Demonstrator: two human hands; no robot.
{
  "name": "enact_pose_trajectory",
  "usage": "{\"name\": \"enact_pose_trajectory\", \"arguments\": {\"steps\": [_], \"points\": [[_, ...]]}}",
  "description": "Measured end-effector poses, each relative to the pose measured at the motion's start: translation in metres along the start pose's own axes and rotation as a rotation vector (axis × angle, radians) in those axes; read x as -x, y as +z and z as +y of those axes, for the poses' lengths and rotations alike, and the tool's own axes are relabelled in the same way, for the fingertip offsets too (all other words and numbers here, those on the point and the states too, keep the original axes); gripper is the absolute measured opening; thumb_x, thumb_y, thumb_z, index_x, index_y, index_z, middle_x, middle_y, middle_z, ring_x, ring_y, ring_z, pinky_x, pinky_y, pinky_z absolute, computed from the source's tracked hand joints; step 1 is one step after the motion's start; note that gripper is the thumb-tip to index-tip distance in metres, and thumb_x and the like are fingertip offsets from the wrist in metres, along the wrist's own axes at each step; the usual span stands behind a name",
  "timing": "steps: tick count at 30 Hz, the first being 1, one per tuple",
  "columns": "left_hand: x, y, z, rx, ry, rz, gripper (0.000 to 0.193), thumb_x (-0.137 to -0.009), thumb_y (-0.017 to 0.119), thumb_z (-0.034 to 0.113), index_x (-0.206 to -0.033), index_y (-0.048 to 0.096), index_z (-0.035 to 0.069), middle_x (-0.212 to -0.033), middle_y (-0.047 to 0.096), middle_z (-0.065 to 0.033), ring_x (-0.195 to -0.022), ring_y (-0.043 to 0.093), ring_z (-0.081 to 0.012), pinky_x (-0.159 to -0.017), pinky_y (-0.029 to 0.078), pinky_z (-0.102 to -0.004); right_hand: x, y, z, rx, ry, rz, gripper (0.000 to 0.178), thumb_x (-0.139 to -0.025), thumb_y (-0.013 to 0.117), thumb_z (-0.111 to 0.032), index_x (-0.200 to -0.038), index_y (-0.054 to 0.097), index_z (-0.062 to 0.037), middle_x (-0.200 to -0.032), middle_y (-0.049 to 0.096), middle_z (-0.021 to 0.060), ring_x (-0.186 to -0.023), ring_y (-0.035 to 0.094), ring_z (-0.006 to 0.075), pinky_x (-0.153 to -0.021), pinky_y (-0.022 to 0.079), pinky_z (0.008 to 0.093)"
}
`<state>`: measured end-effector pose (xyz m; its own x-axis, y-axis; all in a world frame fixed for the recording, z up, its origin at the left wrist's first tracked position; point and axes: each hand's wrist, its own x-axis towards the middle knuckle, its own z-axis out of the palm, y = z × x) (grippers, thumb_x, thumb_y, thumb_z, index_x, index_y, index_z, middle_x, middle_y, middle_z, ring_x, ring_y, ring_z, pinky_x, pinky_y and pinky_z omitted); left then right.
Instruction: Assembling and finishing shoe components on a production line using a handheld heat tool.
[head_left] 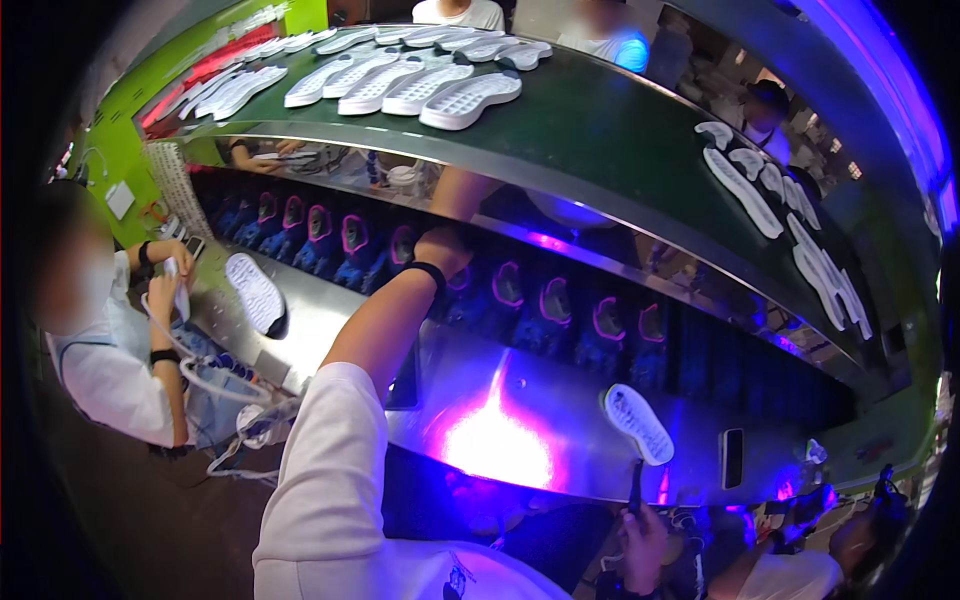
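My left arm reaches across the metal bench to a row of shoes under the belt. My left hand (pixel 443 250) is closed at that row; its fingertips and anything in them are hidden. Dark shoe uppers (pixel 507 285) with pink-outlined openings stand on either side of it. Low on the right, my right hand (pixel 643 540) is closed round a slim dark-handled tool (pixel 635 488), which looks like a brush. The tool's upper end meets the lower end of a white shoe sole (pixel 640 425) above the bench.
A green conveyor belt (pixel 600 130) beyond the shoes carries several white soles (pixel 470 100). Another sole (pixel 255 292) lies on the bench at left, near a co-worker (pixel 120 350). A phone (pixel 733 458) lies at right. Purple light glares on the metal bench (pixel 340 310).
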<state>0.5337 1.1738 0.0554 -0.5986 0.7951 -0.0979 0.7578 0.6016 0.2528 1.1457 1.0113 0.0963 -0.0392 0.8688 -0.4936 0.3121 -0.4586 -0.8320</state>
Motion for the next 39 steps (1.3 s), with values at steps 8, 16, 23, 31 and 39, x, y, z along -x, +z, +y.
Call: {"name": "enact_pose_trajectory", "arguments": {"steps": [8,16,23,31,39], "points": [[-0.041,0.06,0.019,-0.274,0.523,0.522,0.035,-0.084,0.072,0.043,-0.1,0.079,0.012,-0.096,0.077,-0.0111,-0.09,0.075,-0.0322,-0.089,0.058,-0.0458,-0.035,0.012,-0.009,-0.007,-0.027,-0.044,0.037,-0.096,0.067,-0.007,-0.133,0.063,-0.0003,-0.089,0.069,0.003,-0.064,0.053,0.0046,-0.053,0.038,0.0187],[0.063,0.068,0.165,-0.083,0.417,-0.028,0.104,-0.049,0.096,0.037,-0.134,0.05,0.001,-0.131,0.049,-0.0267,-0.122,0.051,-0.0478,-0.093,0.057,-0.0499,-0.029,0.029,-0.021,-0.039,-0.106,-0.092,0.041,-0.095,0.068,-0.005,-0.135,0.063,-0.001,-0.087,0.071,0.0039,-0.064,0.055,0.0054,-0.055,0.044,0.0207],[0.203,0.005,0.153,0.296,0.758,-0.195,0.104,-0.055,0.091,0.032,-0.143,0.045,0.003,-0.137,0.044,-0.0269,-0.13,0.045,-0.0481,-0.109,0.044,-0.0544,-0.004,-0.014,0.003,0.044,-0.17,0.024,0.036,-0.093,0.068,-0.007,-0.129,0.068,-0.0017,-0.084,0.071,0.0013,-0.062,0.054,0.0049,-0.057,0.046,0.022],[0.319,0.019,0.159,-0.352,0.911,-0.135,0.068,-0.073,0.074,0.033,-0.13,0.057,-0.001,-0.105,0.06,-0.0148,-0.094,0.064,-0.0318,-0.084,0.051,-0.0488,-0.012,-0.02,-0.009,-0.245,-0.097,0.023,0.033,-0.094,0.072,-0.009,-0.125,0.068,0.0032,-0.081,0.069,0.0021,-0.066,0.056,0.0046,-0.057,0.043,0.0208],[0.322,-0.001,0.139,0.038,1.291,0.123,0.059,-0.078,0.065,0.017,-0.133,0.058,-0.004,-0.104,0.064,-0.0155,-0.094,0.066,-0.0292,-0.08,0.054,-0.0425,0.006,-0.013,-0.024,-0.149,-0.216,-0.014,0.03,-0.092,0.072,-0.004,-0.121,0.072,0.0041,-0.084,0.069,0.0008,-0.071,0.06,0.0068,-0.065,0.048,0.0217]]}}
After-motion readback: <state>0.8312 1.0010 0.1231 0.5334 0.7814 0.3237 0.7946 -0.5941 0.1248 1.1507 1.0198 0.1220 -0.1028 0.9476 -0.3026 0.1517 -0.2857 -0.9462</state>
